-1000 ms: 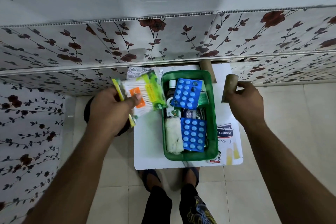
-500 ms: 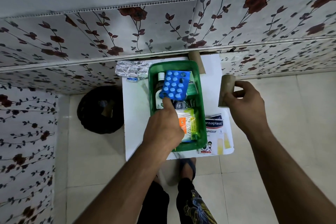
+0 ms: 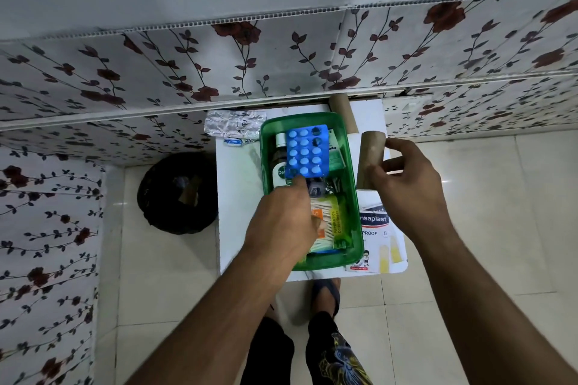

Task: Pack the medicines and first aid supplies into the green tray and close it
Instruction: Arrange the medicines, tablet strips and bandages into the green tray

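Observation:
The green tray [image 3: 357, 197] stands on a small white table [image 3: 237, 203]. It holds a blue blister pack [image 3: 308, 151], a Dettol bottle [image 3: 279, 167] and a cotton swab packet [image 3: 333, 222]. My left hand [image 3: 281, 225] lies flat in the tray on the swab packet, with its index fingertip touching the blue pack's near edge. To the right of the tray, my right hand [image 3: 409, 187] grips a brown bandage roll [image 3: 370, 159] just above the table. A Hansaplast box [image 3: 375, 226] lies at the tray's right side.
A second brown roll [image 3: 342, 116] lies behind the tray against the flowered wall. A silver blister strip [image 3: 233, 126] sits on the table's far left corner. On the floor to the left is a black bin [image 3: 178, 192]. My feet are under the table's near edge.
My left hand carried the cotton swab packet from the left into the tray's near half and now rests on it. My right hand has kept hold of the brown roll.

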